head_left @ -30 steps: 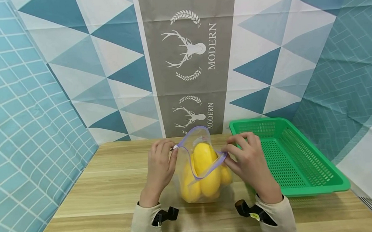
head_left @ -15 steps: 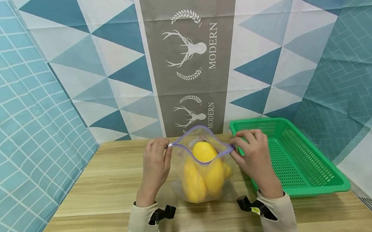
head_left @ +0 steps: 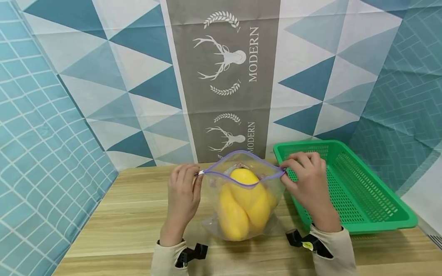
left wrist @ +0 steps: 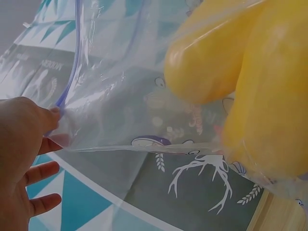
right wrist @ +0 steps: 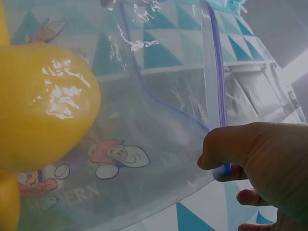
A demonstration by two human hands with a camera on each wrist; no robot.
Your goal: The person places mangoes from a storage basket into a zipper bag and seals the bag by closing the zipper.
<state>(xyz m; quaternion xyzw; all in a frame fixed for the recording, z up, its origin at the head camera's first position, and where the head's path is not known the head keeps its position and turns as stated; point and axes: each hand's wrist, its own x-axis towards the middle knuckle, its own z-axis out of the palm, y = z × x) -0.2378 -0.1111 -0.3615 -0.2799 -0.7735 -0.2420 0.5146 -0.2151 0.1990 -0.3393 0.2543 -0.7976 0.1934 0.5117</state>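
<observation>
A clear zip bag [head_left: 217, 205] with a purple zip edge and printed cartoon figures stands on the wooden table, its mouth parted. Several smooth yellow fruits, which look like mangoes [head_left: 234, 216], fill its lower part. At the left end of the zip edge, by a white slider [head_left: 201, 172], my left hand [head_left: 182, 194] pinches the bag between thumb and index finger. My right hand [head_left: 310, 183] pinches the opposite corner the same way. In the left wrist view the other fingers [left wrist: 44, 204] of that hand are spread below the corner.
A green slotted basket [head_left: 375, 225] stands at the right, just beyond my right hand. The wooden table [head_left: 109, 227] reaches back to a patterned wall covering [head_left: 147, 83]. Blue tiled sheeting [head_left: 37, 135] hangs along the left side.
Both hands have moved apart, the right one further right and slightly up. The bag's mouth has stretched wider and straighter between them, and the yellow fruits have settled lower and shifted inside.
</observation>
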